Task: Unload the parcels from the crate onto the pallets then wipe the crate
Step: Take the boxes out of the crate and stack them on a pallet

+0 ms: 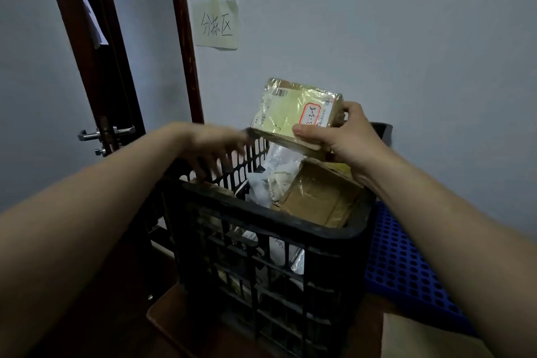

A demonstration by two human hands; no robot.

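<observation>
One parcel (293, 113) — in right grip (345, 136) — above crate rim (261, 212).

views: one only, head-worn, wide-angle, straight lines bowing at the edges
position: sitting above and just behind the crate (261, 221), at arm's reach
facing: looking forward and slightly down, taking in the wall (406, 38) and door (96, 67) beyond
framing: crate filling lower centre, blue pallet (406, 264) showing at right
</observation>
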